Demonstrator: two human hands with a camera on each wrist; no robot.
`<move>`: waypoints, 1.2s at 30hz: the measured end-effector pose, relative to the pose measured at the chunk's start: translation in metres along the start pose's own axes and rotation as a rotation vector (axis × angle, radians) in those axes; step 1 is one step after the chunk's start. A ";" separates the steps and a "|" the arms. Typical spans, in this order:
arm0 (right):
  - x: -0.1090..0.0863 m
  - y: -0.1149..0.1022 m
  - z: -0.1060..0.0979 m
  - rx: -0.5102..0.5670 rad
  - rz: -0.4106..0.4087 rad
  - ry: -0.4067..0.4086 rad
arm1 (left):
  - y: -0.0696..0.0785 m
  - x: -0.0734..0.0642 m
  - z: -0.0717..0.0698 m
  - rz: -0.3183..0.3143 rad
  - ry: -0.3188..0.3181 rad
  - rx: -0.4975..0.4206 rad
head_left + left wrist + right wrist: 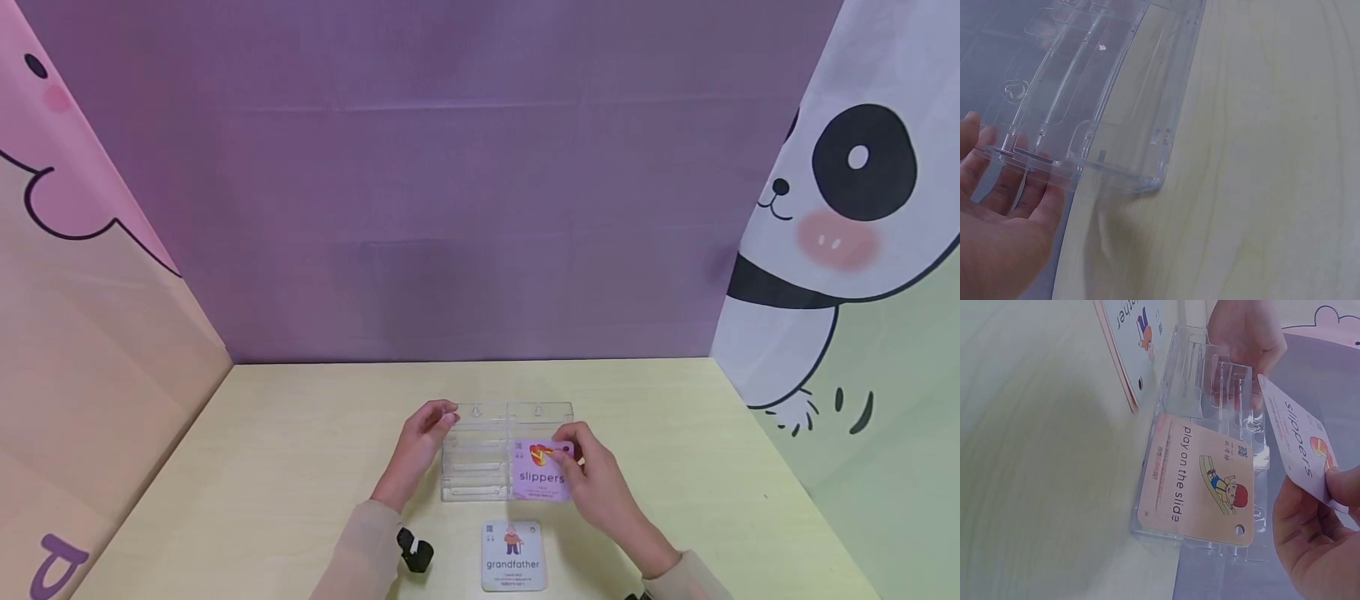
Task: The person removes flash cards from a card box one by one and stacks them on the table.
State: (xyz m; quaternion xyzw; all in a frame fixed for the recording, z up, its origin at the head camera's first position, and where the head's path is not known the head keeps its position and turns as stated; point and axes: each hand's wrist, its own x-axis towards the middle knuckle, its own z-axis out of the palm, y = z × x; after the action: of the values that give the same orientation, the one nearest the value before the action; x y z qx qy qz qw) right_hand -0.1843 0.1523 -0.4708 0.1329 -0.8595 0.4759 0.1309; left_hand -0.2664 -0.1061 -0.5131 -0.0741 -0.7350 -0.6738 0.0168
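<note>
My left hand [414, 450] grips the upper left edge of a clear plastic card rack [476, 457], its fingers curled at that side in the left wrist view. My right hand [602, 490] pinches a purple "slippers" flash card [538, 487] by its right edge, thumb on the printed face. That card is held in front of the rack's right column. In the right wrist view, a pinkish "play on the slide" card [1172, 481] stands in the rack, apart from the held card; in the head view it is hidden behind it.
A "grandfather" card pile [513, 575] lies on the wooden table [300, 467] in front of the rack. Near my left forearm is a small black object [416, 552]. A purple backdrop [465, 208] closes off the back, with printed panels at both sides.
</note>
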 end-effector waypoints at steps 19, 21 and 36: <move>-0.005 -0.003 0.004 0.006 0.014 -0.045 | -0.001 0.002 0.000 -0.013 0.008 -0.010; -0.006 -0.004 0.004 0.004 0.027 -0.055 | 0.000 0.001 -0.001 -0.010 0.006 -0.010; -0.011 -0.007 0.007 -0.016 0.059 -0.117 | -0.001 0.001 -0.001 -0.013 0.003 0.007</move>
State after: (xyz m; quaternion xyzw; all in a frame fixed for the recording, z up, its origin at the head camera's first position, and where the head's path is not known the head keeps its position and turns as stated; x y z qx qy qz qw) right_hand -0.1724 0.1438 -0.4727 0.1342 -0.8730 0.4639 0.0675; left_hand -0.2671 -0.1067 -0.5138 -0.0685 -0.7376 -0.6716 0.0138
